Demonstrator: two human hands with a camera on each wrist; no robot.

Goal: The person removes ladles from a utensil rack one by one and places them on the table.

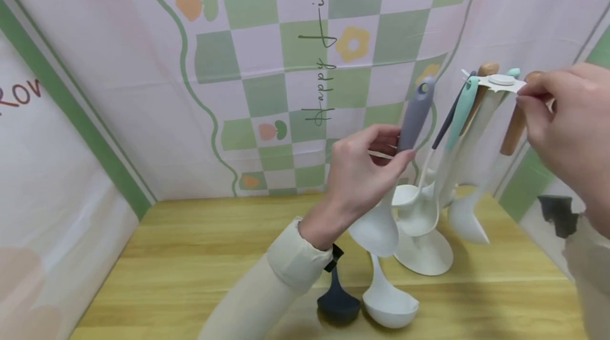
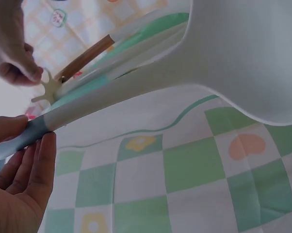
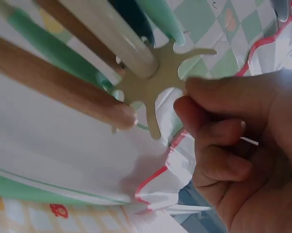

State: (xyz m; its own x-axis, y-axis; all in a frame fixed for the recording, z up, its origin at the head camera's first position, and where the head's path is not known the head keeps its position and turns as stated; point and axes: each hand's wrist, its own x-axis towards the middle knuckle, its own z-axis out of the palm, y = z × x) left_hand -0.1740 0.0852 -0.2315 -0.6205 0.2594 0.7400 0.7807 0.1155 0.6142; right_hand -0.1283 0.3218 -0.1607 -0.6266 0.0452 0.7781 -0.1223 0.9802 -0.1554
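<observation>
My left hand [image 1: 362, 170] holds a white ladle [image 2: 252, 53] by its grey handle [image 1: 416, 115], thumb on one side and fingers on the other. The handle points up and the white bowl hangs down, left of the utensil rack [image 1: 425, 253]. With thumb and index finger, my right hand [image 1: 567, 112] pinches the edge of the rack's notched top disc [image 3: 151, 92]. Around the disc hang several utensils, among them one with a mint-green handle [image 1: 461, 112], one with a dark handle [image 1: 448, 117] and one with a wooden handle [image 1: 513, 131].
On the wooden table [image 1: 214, 255], a black ladle [image 1: 338, 303] and a white ladle [image 1: 391, 303] lie side by side in front of the rack's round base. A checked cloth [image 1: 305, 91] hangs behind, and more cloth covers the left side.
</observation>
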